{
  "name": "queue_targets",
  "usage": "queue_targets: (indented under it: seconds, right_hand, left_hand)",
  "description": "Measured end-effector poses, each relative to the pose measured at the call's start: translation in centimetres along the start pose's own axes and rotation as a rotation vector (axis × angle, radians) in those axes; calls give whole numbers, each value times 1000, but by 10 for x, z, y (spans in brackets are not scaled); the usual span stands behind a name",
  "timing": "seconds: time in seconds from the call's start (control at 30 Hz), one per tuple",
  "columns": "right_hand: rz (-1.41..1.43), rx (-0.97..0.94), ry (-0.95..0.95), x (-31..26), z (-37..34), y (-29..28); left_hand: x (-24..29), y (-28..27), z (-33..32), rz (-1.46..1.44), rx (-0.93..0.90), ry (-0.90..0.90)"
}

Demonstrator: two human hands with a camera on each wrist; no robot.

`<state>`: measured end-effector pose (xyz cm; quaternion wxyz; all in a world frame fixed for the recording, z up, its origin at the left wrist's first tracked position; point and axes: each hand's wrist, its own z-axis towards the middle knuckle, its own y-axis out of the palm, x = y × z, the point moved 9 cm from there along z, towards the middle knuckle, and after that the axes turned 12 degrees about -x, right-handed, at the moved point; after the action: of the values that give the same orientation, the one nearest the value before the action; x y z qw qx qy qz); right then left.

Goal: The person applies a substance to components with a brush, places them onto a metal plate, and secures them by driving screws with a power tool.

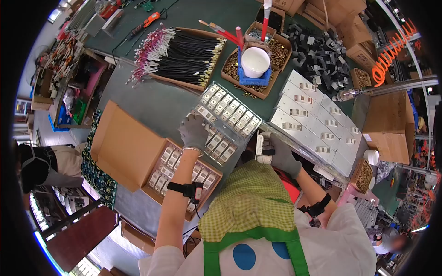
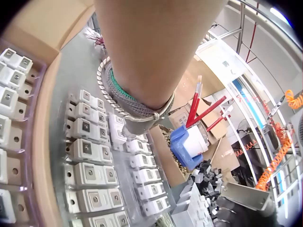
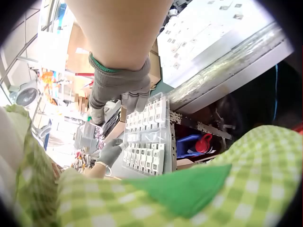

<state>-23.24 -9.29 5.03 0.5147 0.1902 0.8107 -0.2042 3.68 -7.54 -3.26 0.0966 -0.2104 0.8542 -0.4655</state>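
Note:
My left hand (image 1: 194, 131), in a grey glove, is at the left side of a clear plastic tray (image 1: 239, 138) filled with rows of white blocks (image 1: 230, 110). Its fingertips are right at the blocks; in the right wrist view the same hand (image 3: 110, 151) meets the tray's edge. I cannot tell whether it pinches a block. Near the apron, my gloved right hand (image 1: 284, 157) holds a white block-like piece (image 1: 260, 145) in its fingers, just right of the tray. In the left wrist view, the forearm hides most of the left hand.
An open cardboard box (image 1: 152, 184) with more blocks stands left. Behind are a box of black cables (image 1: 184, 53), boxes of brass parts (image 1: 278, 50) and a white cup (image 1: 255, 62). White panels (image 1: 299, 124) bearing small blocks lie right, near black parts (image 1: 317, 60).

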Motion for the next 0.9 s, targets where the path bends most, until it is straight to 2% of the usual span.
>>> queue_targets:
  seconds: [0.07, 0.1, 0.17, 0.3, 0.43, 0.47, 0.5, 0.57, 0.6, 0.63, 0.67, 0.7, 0.73, 0.77, 0.83, 0.9]
  right_hand:
    - [336, 37, 20, 12, -17, 1]
    - [501, 34, -62, 21, -5, 15]
    - [531, 114, -37, 39, -37, -8]
    - [435, 321, 25, 63, -81, -66]
    - [385, 448, 74, 84, -115, -116]
    - [391, 486, 61, 105, -120, -129]
    - [285, 504, 79, 103, -124, -142]
    - [69, 561, 135, 94, -134, -173]
    - [95, 581, 135, 97, -138, -182]
    - [85, 579, 169, 102, -142, -190]
    - [72, 561, 194, 105, -140, -198]
    - [56, 528, 204, 106, -129, -206]
    - [5, 523, 226, 105, -125, -215]
    - [-81, 518, 245, 96, -121, -224]
    - [-508, 518, 304, 77, -111, -241]
    - [-820, 426, 441, 90, -90, -251]
  left_hand:
    - [13, -14, 16, -143, 201, 41]
    - [-9, -37, 19, -19, 193, -39]
    - [15, -34, 22, -13, 117, -101]
    - [33, -41, 25, -10, 159, -161]
    - [35, -51, 14, -109, 218, -96]
    - [30, -56, 11, -134, 293, -71]
    - [24, -60, 7, -160, 366, -39]
    - [13, -64, 0, -281, 380, -32]
    - [-3, -37, 14, -693, 203, 108]
    - [17, -36, 12, -1098, 12, 234]
    - [48, -34, -9, -1544, -180, 446]
    - [83, -41, -31, -1734, -317, 427]
    - [119, -56, -53, -1902, -465, 549]
    - [146, -67, -68, -2004, -525, 594]
    - [171, -68, -78, -2149, -597, 626]
    - [185, -67, -80, -2256, -731, 701]
